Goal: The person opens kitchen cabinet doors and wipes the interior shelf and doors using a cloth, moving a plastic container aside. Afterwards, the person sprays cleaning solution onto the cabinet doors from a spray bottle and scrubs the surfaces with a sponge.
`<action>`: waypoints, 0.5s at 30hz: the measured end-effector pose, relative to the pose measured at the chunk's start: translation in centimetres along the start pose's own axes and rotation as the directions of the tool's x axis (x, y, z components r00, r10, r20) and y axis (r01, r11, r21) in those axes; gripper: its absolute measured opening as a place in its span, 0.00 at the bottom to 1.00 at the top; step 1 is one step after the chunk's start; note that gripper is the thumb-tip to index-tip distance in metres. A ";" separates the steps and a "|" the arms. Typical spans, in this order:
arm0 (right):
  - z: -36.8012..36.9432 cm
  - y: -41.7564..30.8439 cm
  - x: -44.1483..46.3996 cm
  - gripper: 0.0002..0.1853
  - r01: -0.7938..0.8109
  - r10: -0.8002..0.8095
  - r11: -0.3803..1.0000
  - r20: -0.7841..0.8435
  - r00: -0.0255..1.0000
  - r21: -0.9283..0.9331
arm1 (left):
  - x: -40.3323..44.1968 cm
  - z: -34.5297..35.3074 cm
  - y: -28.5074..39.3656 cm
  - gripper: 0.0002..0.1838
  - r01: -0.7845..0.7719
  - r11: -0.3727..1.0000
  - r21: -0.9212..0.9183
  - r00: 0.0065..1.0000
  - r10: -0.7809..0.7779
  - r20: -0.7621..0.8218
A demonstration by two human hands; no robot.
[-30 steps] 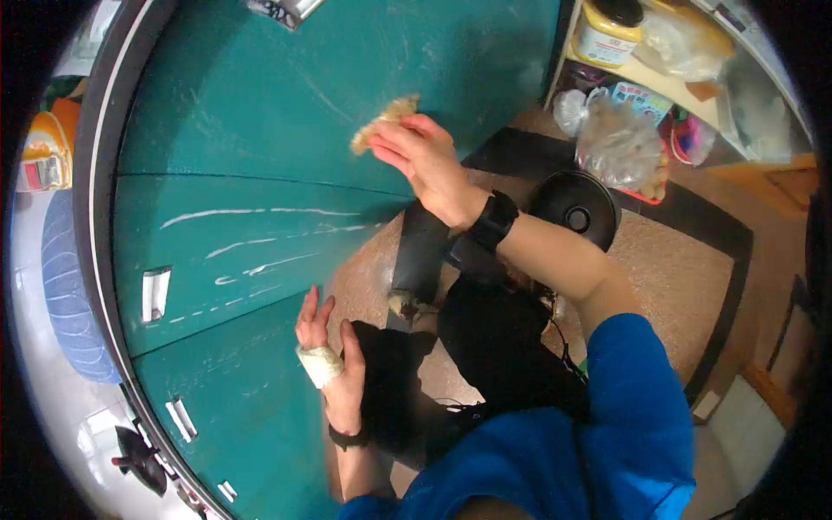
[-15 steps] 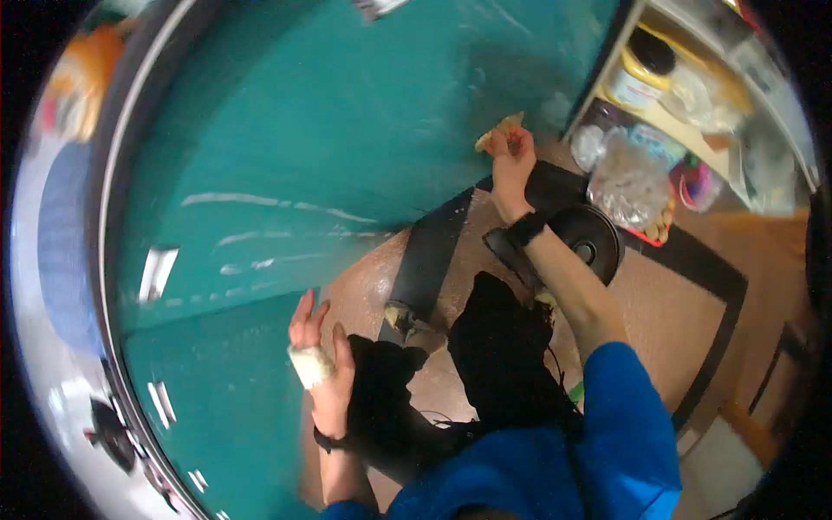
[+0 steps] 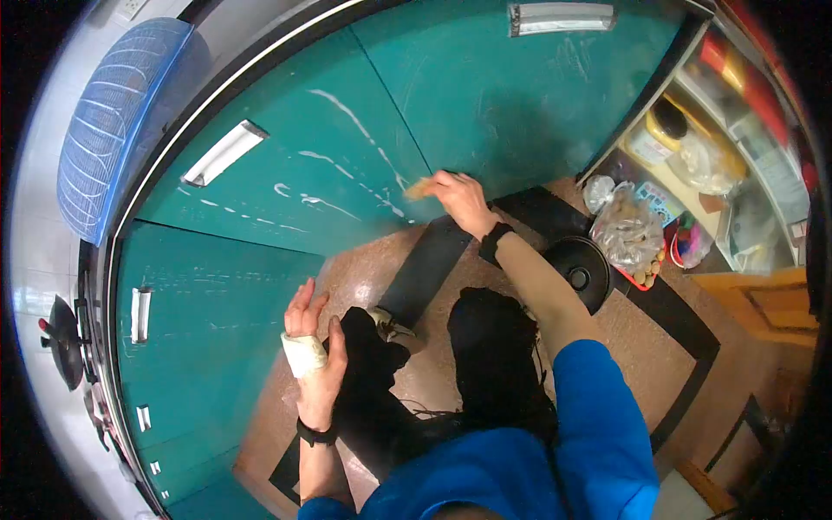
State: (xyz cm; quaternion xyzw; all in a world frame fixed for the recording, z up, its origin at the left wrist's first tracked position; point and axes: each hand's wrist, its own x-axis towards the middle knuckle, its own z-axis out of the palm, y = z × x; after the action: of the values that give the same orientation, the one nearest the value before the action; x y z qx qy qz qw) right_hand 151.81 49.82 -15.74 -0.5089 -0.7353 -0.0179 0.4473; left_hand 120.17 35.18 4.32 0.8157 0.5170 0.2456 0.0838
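My right hand (image 3: pixel 464 202) is closed on a small yellowish cloth (image 3: pixel 419 189), held against the lower part of a green cabinet door (image 3: pixel 286 156). White wet-looking streaks (image 3: pixel 351 115) run down the door beside the cloth. My left hand (image 3: pixel 309 347) hangs in front of the cabinet, its fingers stretched out and holding nothing. A white wrap (image 3: pixel 304 355) goes around its palm.
Silver handles (image 3: pixel 227 152) stick out from the doors. An open shelf with a yellow-labelled jar (image 3: pixel 656 132) stands on the right. Below it lie plastic bags (image 3: pixel 628 230) beside a round black lid (image 3: pixel 578 274) on the floor. A blue basket (image 3: pixel 108 121) sits on the counter.
My right hand has moved left with the cloth, from near the shelf side to the streaked door. My left hand stays open in about the same place. The view has shifted.
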 end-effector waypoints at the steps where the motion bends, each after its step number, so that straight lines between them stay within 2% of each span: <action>1: -0.2 -0.4 -0.1 0.11 0.009 -0.009 1.000 0.003 1.000 -0.004 | -0.2 0.1 -0.7 0.20 -0.006 1.000 0.016 1.000 0.006 0.004; 3: -0.4 -1.6 1.0 0.12 -0.182 0.182 0.982 0.013 0.983 0.050 | -0.7 0.0 -2.1 0.20 0.009 1.000 -0.007 1.000 -0.009 -0.022; 4: -2.1 -3.7 4.1 0.12 -0.038 0.057 0.987 -0.117 0.992 0.158 | -0.5 -0.1 -2.5 0.21 0.010 1.000 -0.025 0.999 -0.011 -0.036; 5: -4.0 -5.6 7.8 0.12 -0.003 0.020 0.989 -0.115 0.993 0.145 | -0.2 -0.3 -2.7 0.21 0.013 0.999 -0.037 0.997 -0.015 -0.071; 7: -7.3 -9.7 13.8 0.11 0.139 -0.086 0.983 -0.364 0.927 0.122 | -0.4 -0.7 -2.7 0.22 0.017 0.998 -0.063 0.998 -0.021 -0.066; 9: -10.1 -12.6 18.8 0.09 0.098 -0.013 0.986 -0.517 0.856 0.138 | -0.5 -1.5 -2.5 0.22 0.021 0.996 -0.091 0.995 -0.030 -0.097; 10: -10.6 -14.0 20.3 0.09 0.037 0.098 0.973 -0.550 0.830 0.229 | -0.6 -1.9 -2.6 0.21 0.017 0.995 -0.101 0.993 -0.029 -0.116; 11: -10.1 -15.0 20.9 0.09 0.055 0.078 0.974 -0.548 0.833 0.221 | -0.9 -2.3 -3.0 0.21 0.018 0.994 -0.110 0.991 -0.033 -0.134; 13: -8.3 -16.3 21.3 0.09 0.107 -0.065 0.993 -0.567 0.821 0.040 | -1.6 -2.8 -3.7 0.21 0.004 0.993 -0.117 0.985 -0.024 -0.169; 14: -6.6 -16.3 20.5 0.10 0.169 -0.200 0.980 -0.488 0.850 -0.107 | -2.0 -3.1 -3.9 0.21 0.009 0.992 -0.126 0.983 -0.031 -0.182; 15: -5.5 -16.1 19.1 0.10 0.225 -0.298 0.945 -0.343 0.891 -0.235 | -2.4 -3.5 -4.1 0.20 0.026 0.991 -0.131 0.983 -0.050 -0.179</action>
State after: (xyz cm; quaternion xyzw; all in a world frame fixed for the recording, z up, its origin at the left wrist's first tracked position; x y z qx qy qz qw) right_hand 141.50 53.38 7.36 -0.4323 -0.6934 -0.2445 0.5221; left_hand 114.36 34.48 4.96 0.7726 0.5212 0.3503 0.0931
